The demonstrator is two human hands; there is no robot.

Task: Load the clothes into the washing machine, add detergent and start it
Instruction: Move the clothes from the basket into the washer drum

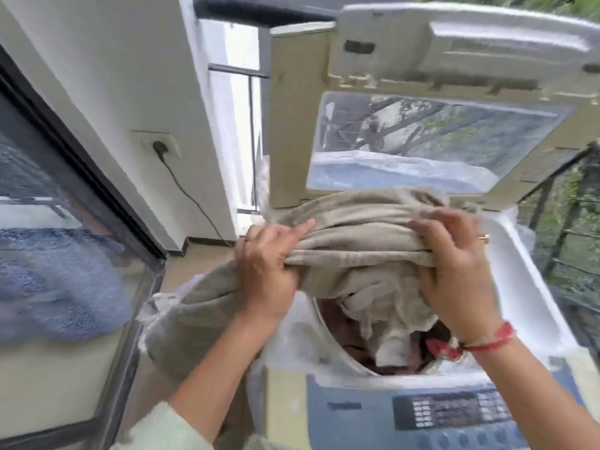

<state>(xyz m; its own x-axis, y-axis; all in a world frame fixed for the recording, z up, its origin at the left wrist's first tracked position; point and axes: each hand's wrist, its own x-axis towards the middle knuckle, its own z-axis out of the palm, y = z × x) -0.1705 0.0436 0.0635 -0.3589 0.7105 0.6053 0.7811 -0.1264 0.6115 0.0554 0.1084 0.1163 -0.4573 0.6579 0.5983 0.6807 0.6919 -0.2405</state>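
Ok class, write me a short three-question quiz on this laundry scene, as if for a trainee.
1. True or false: the lid stands open.
2. How many hands grip the beige cloth? A) none B) one C) both
3. Is the cloth wholly inside the drum?
Key: 1 true. 2 C: left hand and right hand. 3 no, part hangs outside, on the left.

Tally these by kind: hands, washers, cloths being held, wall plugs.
hands: 2 (left hand, right hand)
washer: 1
cloth, gripped by both hands: 1
plug: 1
Total: 5
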